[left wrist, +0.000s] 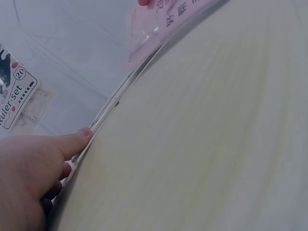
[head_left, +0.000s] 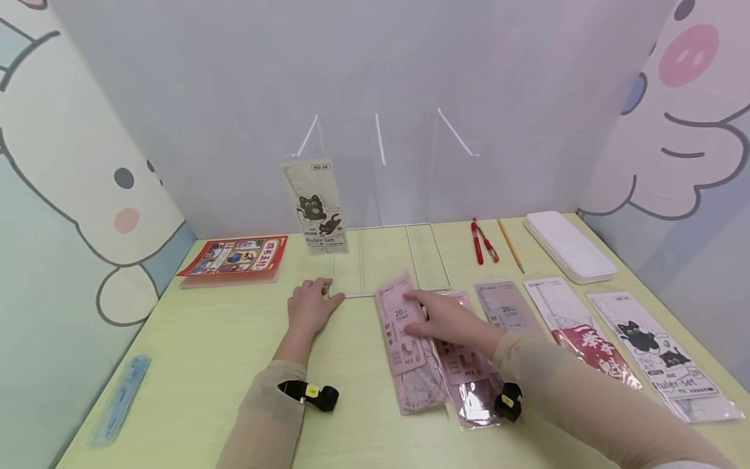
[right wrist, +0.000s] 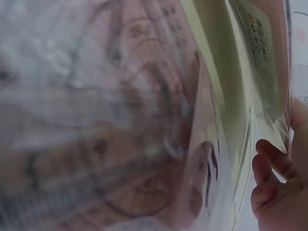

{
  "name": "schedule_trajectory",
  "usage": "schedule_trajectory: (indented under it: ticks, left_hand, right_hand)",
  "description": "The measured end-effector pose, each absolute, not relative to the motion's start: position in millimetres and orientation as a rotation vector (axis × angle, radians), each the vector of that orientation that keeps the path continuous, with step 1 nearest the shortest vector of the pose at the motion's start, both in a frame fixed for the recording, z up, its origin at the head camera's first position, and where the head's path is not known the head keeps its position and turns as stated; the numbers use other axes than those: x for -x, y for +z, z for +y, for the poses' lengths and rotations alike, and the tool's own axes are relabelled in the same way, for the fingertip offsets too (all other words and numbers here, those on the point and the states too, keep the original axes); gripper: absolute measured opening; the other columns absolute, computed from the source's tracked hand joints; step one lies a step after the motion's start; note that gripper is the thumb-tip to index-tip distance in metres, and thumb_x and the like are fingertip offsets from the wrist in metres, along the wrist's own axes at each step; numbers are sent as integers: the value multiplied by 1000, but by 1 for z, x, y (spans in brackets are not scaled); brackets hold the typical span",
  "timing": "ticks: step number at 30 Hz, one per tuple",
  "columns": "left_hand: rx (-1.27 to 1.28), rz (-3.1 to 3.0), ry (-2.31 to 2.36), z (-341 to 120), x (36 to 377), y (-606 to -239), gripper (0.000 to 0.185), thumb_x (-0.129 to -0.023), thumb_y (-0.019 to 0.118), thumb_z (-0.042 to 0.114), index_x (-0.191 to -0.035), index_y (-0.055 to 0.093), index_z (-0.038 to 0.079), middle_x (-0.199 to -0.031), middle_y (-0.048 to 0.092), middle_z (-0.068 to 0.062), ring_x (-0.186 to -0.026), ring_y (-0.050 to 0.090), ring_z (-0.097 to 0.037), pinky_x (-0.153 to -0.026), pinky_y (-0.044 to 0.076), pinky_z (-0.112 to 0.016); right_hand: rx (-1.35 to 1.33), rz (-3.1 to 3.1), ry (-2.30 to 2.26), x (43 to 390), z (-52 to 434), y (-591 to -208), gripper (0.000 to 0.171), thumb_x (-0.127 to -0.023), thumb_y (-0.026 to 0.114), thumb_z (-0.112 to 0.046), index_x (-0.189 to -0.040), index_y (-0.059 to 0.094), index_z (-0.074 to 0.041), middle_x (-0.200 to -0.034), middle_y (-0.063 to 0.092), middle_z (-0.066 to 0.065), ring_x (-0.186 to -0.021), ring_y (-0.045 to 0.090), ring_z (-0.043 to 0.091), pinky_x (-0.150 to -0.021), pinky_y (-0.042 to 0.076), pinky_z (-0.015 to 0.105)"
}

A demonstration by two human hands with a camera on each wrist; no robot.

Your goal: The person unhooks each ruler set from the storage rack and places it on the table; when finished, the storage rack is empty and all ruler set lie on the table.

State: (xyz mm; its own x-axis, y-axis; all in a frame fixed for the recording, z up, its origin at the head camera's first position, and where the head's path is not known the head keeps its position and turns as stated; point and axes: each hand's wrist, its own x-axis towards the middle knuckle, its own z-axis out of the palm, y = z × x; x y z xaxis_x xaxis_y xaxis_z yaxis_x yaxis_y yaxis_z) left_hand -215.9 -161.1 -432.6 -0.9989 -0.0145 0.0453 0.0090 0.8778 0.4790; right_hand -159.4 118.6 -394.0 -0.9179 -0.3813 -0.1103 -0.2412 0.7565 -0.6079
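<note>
A white wire display rack [head_left: 361, 267] with three upper prongs stands at the back of the table. My left hand [head_left: 309, 306] holds the front left corner of its base; in the left wrist view the thumb [left wrist: 79, 140] lies on the wire with the fingers curled below. From the left prong hangs a clear "Ruler-set" packet [head_left: 316, 205] with black cats. My right hand [head_left: 448, 319] grips the right edge of a pink ruler set packet [head_left: 403, 345], tilted in front of the rack. Close up, its clear plastic fills much of the right wrist view. Another pink packet [head_left: 471, 371] lies partly under that hand.
To the right lie a greyish packet [head_left: 506, 306], a white-and-red packet [head_left: 577, 326] and a cat packet [head_left: 656, 345]. Behind them are red pens [head_left: 477, 244], a pencil [head_left: 511, 246] and a white case [head_left: 568, 246]. At left are a red booklet [head_left: 234, 259] and a blue packet [head_left: 122, 398].
</note>
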Motion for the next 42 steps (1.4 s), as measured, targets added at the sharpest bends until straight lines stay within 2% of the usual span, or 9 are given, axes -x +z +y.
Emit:
schedule_trajectory:
  ticks: [12, 16, 19, 24, 29, 35, 42]
  left_hand:
    - [13, -2991, -757, -161, 216, -434, 52, -86, 62, 47, -126, 58, 14, -105, 57, -7, -99, 48, -31, -85, 35, -50]
    - [6, -2994, -755, -161, 216, -433, 52, -86, 62, 47, -126, 58, 14, -106, 57, -7, -99, 48, -31, -85, 35, -50]
    - [0, -2996, -753, -161, 217, -433, 52, -86, 62, 47, -126, 58, 15, -106, 57, -7, -99, 48, -31, -85, 35, -49]
    - [4, -2993, -759, -162, 217, -433, 51, -86, 62, 47, -125, 58, 15, -105, 57, -7, -99, 48, -30, -85, 35, -49]
    - [5, -2994, -765, -161, 216, -433, 51, -85, 62, 48, -124, 59, 15, -104, 57, -6, -98, 48, -30, -85, 35, -49]
    - [11, -2998, -757, -161, 215, -432, 52, -85, 61, 49, -125, 58, 15, -104, 57, -6, -99, 48, -30, -85, 35, -49]
    - [9, -3010, -741, -161, 218, -434, 53, -86, 61, 48, -126, 58, 14, -104, 57, -7, -98, 49, -31, -84, 35, -50]
  right_hand:
    - [505, 2809, -694, 151, 120, -399, 74, -75, 74, -45, -135, 48, -10, -124, 58, 9, -111, 55, 23, -98, 39, 40]
    - [527, 2819, -627, 147, 117, -400, 72, -74, 75, -46, -131, 52, -9, -116, 61, 10, -101, 59, 21, -91, 44, 38]
    - [531, 2813, -597, 145, 116, -400, 71, -73, 75, -48, -128, 53, -10, -105, 64, 8, -87, 60, 16, -81, 48, 34]
    - [541, 2782, -599, 145, 115, -402, 69, -72, 74, -50, -125, 54, -10, -89, 63, 2, -71, 55, 10, -67, 47, 30]
    - [543, 2799, -634, 149, 116, -394, 67, -76, 72, -49, -129, 52, -14, -101, 64, 5, -88, 60, 18, -79, 48, 38]
    - [601, 2806, -860, 171, 108, -373, 62, -83, 68, -43, -136, 48, -16, -108, 56, 8, -94, 55, 22, -78, 47, 39]
    - [855, 2846, -959, 211, 87, -349, 62, -87, 65, -40, -141, 43, -19, -137, 44, 10, -117, 48, 27, -93, 42, 44]
